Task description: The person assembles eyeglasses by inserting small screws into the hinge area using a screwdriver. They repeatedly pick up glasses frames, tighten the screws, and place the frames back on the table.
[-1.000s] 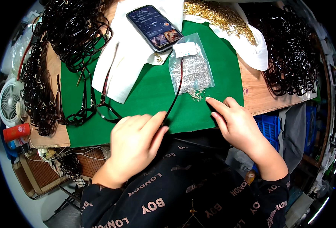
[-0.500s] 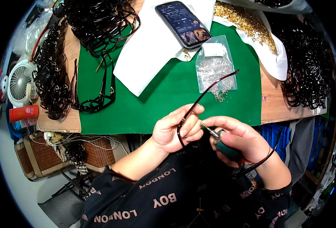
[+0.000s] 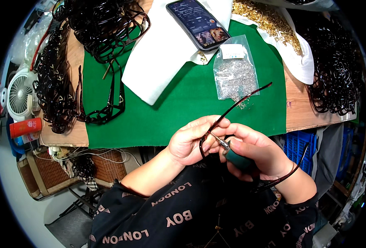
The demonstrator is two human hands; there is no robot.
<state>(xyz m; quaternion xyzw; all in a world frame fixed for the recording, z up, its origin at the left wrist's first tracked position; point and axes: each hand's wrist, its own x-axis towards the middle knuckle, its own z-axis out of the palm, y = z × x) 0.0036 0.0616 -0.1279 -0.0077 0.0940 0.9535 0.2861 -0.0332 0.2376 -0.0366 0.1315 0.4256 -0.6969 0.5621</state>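
Observation:
My left hand (image 3: pixel 185 144) is closed around a dark tortoiseshell glasses frame (image 3: pixel 241 101) near its hinge corner. One temple arm slants up to the right over the green mat, and another dark arm shows by my right wrist. In my right hand (image 3: pixel 265 152) is a small screwdriver (image 3: pixel 238 160) with a green handle, gripped in a curled palm. Its metal shaft points up-left and its tip meets the frame's hinge area between my left fingers. Whether a screw sits there is too small to tell. Much of the frame's front is hidden by my hands.
On the green mat (image 3: pixel 170 115) lie a bag of tiny silver screws (image 3: pixel 234 76), some spilled, a white cloth (image 3: pixel 150 78) and a phone (image 3: pixel 197 25). Glasses frames are heaped at left (image 3: pixel 104 25) and right (image 3: pixel 331 70). Golden small parts (image 3: pixel 269 25) rest on white cloth.
My right hand has moved left and the screwdriver tip has come from beside my left fingers onto the frame. The frame has shifted slightly right, with its temple arm leaning further right.

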